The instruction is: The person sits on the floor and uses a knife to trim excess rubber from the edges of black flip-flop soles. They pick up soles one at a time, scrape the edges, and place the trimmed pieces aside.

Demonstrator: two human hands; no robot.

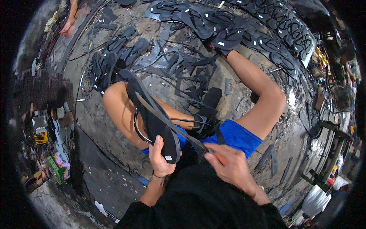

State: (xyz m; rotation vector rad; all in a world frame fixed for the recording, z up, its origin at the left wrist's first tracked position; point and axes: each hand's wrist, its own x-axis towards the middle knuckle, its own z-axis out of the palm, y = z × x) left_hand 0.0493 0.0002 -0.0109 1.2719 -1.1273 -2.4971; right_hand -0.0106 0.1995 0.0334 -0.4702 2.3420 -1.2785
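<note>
My left hand [162, 158] grips the heel end of a black flip-flop [154, 124], thumb on its top face beside a small white label. The flip-flop is tilted, its toe end pointing up and left over my bent left knee. A long thin strip of dark rubber [167, 121] hangs along its right edge, running from near the toe down toward my right hand. My right hand [228, 162] is closed around the orange-brown handle of a knife [220, 157]. The blade is mostly hidden among the dark rubber by my fingertips.
Finished flip-flops [282, 34] lie in rows at the far right, with more in a pile [105, 70] at the left. Rubber offcuts [190, 72] litter the floor ahead. A low wooden frame [331, 152] stands right; boxes [59, 168] stand left. Another person's hand [68, 28] shows far left.
</note>
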